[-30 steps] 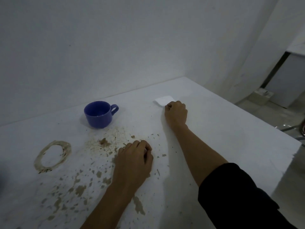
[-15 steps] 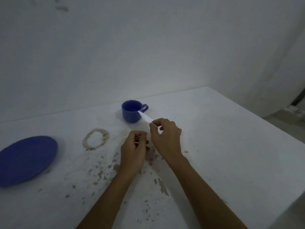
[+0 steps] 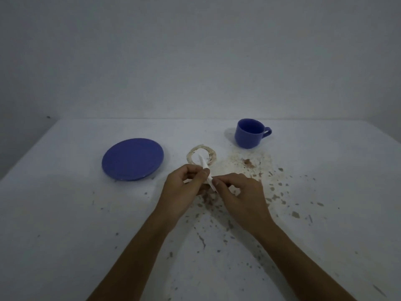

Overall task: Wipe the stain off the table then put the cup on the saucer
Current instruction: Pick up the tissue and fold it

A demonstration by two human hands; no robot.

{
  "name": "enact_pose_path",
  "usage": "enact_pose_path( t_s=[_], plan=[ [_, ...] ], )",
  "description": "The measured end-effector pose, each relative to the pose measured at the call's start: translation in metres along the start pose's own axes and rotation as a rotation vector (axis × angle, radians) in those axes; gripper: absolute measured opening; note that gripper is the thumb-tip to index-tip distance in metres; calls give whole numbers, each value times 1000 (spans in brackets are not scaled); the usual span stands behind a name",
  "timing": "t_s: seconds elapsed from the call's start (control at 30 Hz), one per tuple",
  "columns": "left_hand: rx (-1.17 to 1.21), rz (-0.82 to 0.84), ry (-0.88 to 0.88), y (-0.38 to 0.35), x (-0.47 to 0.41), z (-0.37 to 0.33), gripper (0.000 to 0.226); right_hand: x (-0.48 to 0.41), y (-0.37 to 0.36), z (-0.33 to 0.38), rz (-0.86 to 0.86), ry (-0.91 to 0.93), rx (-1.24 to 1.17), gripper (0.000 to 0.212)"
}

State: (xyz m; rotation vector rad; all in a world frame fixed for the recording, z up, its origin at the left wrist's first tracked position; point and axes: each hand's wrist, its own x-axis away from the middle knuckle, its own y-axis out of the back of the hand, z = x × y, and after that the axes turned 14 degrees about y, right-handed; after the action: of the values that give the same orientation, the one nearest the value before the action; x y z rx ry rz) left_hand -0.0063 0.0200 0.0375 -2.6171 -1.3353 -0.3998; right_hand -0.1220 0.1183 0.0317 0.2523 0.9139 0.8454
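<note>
White fills the head view: a plain wall (image 3: 195, 51) behind and a white table (image 3: 65, 213) that runs up to it. Brown stain (image 3: 249, 168) covers much of the table's middle and right, as a smeared patch below the cup with loose flecks scattered toward the near edge and off to the right. A ring-shaped stain (image 3: 213, 154) lies between the saucer and the cup, apart from both. The blue saucer (image 3: 132, 158) sits flat on the left part of the table, with nothing on it. The blue cup (image 3: 249, 133) stands upright near the far edge to the right, its handle pointing right, well apart from the saucer. Both bare forearms reach in from the near edge and meet at the centre, just in front of the ring stain. The left hand (image 3: 184, 187) and the right hand (image 3: 243, 196) share a small white folded tissue (image 3: 205, 168), which stands tilted up between them, its upper tip overlapping the ring stain in the picture. Left thumb and fingers pinch the tissue's near part, and the right thumb and forefinger close on its lower edge; the remaining fingers of both hands curl loosely inward. Whether the tissue touches the table cannot be told.
</note>
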Motion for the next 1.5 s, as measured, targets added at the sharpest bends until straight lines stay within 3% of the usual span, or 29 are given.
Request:
enact_pose_path(
  t_s=[0.17,0.4,0.57,0.7,0.93,1.03,1.17,1.33,1.4,1.5],
  plan=[
    [-25,20,-43,-2,0,3,19,3,8,-5,-31,-131,-197,18],
    [-108,40,-63,-2,-1,5,22,3,13,-2,-65,-168,-371,32],
    [-113,63,-51,-2,-2,5,19,4,11,-3,-70,-125,-354,14],
    [-105,92,-39,-2,-1,4,18,3,13,-4,-51,-90,-345,11],
    [-147,130,-28,0,-1,3,14,3,13,-7,-89,-274,-500,12],
    [-208,144,-12,4,-1,1,13,2,15,-11,-117,-357,-491,14],
    [-154,127,-7,11,0,-3,31,0,19,-14,-170,-426,-462,20],
    [-218,-15,-9,18,0,-6,32,-9,20,-16,-117,-576,-329,31],
    [-185,-62,7,21,-2,-7,21,-11,19,-15,-24,-547,-295,26],
    [-193,-74,5,26,-3,-8,11,-20,19,-11,102,-351,-124,31]
  ],
)
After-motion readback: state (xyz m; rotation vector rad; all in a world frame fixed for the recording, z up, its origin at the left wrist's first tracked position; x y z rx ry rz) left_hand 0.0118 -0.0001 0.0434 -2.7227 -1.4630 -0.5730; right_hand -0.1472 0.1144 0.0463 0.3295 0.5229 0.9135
